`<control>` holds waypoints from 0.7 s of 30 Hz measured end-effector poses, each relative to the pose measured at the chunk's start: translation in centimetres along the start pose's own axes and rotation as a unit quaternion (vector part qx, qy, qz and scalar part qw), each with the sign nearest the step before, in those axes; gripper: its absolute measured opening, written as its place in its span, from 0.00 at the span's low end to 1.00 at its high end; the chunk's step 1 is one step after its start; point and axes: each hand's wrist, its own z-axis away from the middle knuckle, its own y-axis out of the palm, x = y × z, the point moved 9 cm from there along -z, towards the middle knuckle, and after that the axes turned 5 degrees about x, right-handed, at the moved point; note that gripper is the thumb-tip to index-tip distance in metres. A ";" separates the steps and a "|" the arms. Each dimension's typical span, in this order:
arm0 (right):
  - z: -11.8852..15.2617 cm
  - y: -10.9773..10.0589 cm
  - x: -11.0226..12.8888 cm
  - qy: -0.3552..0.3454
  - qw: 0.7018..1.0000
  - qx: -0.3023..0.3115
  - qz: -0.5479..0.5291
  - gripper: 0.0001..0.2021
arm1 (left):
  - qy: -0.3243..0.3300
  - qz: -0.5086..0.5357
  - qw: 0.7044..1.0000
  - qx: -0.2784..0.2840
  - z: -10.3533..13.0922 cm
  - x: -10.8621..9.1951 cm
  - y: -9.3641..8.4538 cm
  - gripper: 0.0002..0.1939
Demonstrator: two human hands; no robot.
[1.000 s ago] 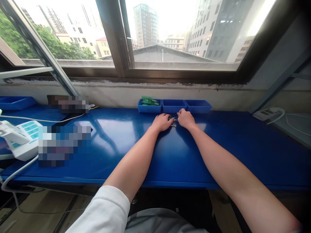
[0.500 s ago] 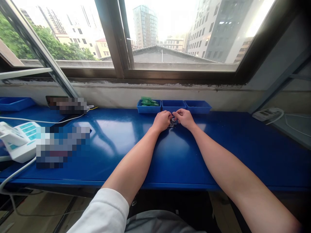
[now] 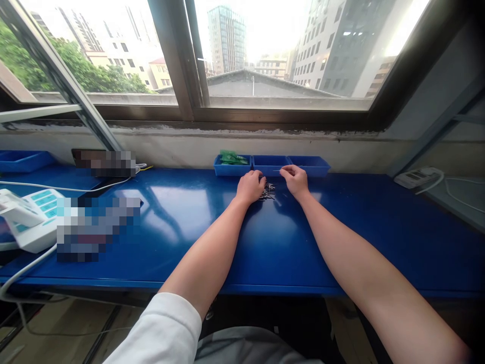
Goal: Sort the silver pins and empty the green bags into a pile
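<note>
A small pile of thin dark and silvery pins (image 3: pixel 269 192) lies on the blue table. My left hand (image 3: pixel 251 187) rests at the pile's left side with its fingers curled; whatever its fingertips hold is hidden. Just right of and beyond the pile, my right hand (image 3: pixel 295 180) pinches a thin pin (image 3: pixel 277 171), which points left in front of the middle blue bin (image 3: pixel 270 162). Next to that bin stand the left blue bin (image 3: pixel 232 170), with green packets (image 3: pixel 232 158) in it, and the right blue bin (image 3: pixel 313 167).
On the left of the blue table (image 3: pixel 189 258) are a white device with teal keys (image 3: pixel 45 205), cables and a blurred-out item. Another blue bin (image 3: pixel 25 163) sits at the far left. A white power strip (image 3: pixel 415 177) lies at the right, below the window.
My right hand has moved right and slightly away from the pile, with a thin pin now showing in its pinch. More of the pile is visible. My left hand has shifted slightly left.
</note>
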 end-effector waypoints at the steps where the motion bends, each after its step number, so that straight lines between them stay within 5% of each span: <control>1: 0.0 -0.7 0.1 -0.003 0.999 -0.023 0.037 0.12 | -0.014 -0.002 1.000 0.003 0.0 0.3 0.0 0.15; 6: -0.2 -2.4 0.7 -0.034 0.983 -0.072 0.167 0.15 | -0.058 -0.009 0.998 0.032 0.0 1.3 0.5 0.15; 12: -0.6 -2.6 -0.3 -0.014 0.989 -0.059 0.134 0.13 | -0.067 -0.013 0.997 0.045 0.0 1.4 0.7 0.15; 17: -0.8 -4.1 -0.5 0.015 0.983 -0.111 0.148 0.21 | -0.068 -0.008 0.997 0.048 0.1 1.4 0.7 0.16; 21: -0.9 -3.9 -1.4 0.061 0.965 -0.093 0.238 0.31 | -0.064 -0.003 0.997 0.054 0.1 1.4 0.8 0.16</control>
